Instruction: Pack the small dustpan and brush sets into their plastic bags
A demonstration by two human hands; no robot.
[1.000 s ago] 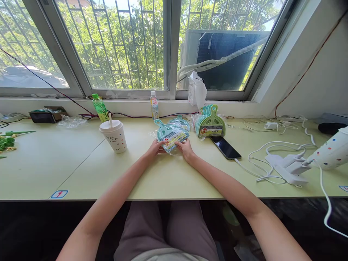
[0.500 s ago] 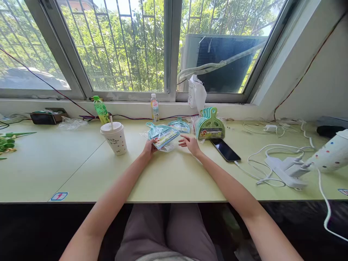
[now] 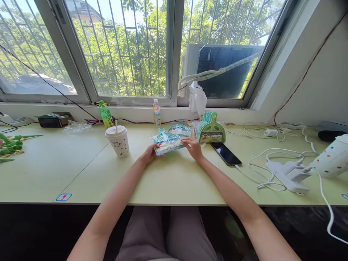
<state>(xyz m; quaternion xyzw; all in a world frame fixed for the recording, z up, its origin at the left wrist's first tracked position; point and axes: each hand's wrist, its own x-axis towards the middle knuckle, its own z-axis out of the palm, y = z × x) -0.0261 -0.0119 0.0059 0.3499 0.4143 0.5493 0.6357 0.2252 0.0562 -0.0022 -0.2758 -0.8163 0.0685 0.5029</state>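
Observation:
A light-blue packet, seemingly small dustpans with looped handles in clear plastic, is tilted above the table between my hands. My left hand grips its left end, thumb on top. At its right end, the fingers of my right hand pinch the edge with the printed label. Just behind lies a similar light-blue packet, partly covered by the held one. To the right of my right hand stands a row of green and light-blue dustpans with a label on the front one.
A lidded paper cup with a straw stands left of my hands. Behind are a green-capped bottle and a small bottle. A phone on a cable lies at right, near a power strip. Green plastic pieces lie far left.
My right hand has moved from beside the packet onto its right end and now grips it. The packet has turned more level, its label edge facing me. The view has shifted slightly.

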